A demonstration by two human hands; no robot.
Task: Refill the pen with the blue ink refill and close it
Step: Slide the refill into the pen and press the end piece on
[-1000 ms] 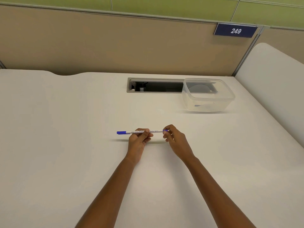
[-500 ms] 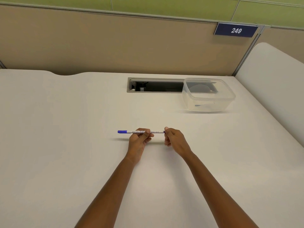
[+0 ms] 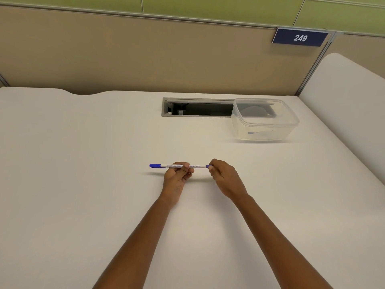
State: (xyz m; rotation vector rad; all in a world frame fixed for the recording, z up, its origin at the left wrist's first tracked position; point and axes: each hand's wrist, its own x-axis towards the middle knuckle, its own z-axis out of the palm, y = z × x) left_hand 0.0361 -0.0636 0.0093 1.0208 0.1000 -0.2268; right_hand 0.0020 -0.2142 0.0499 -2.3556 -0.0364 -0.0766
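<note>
- Pen (image 3: pixel 199 166) was held level just above the tabletop (image 3: pixel 83 184), between both hands, with its blue cap (image 3: pixel 155 165) pointing left. It was slim plastic and looked light, stiff and smooth, so it would probably roll or slip in a loose hold.
- The left hand (image 3: pixel 177 180) gripped the white barrel near its middle, fingers (image 3: pixel 180 163) curled over it and thumb beneath. That seemed the best place to steady it.
- Small grey print ran along the barrel, too fine to read.
- The right hand (image 3: pixel 227 178) pinched the blue end piece (image 3: pixel 208 166) at the barrel's right end. This looked like the part to twist or pull, and gently, since thin plastic could crack and a slender refill would bend.
- A clear plastic container (image 3: pixel 264 122) stood well apart at the far right, beside a cable slot (image 3: pixel 198 108). A small blue item lay inside it, but what it was could not be told.
- A dark blue sign (image 3: pixel 300 38) on the partition read "249".
</note>
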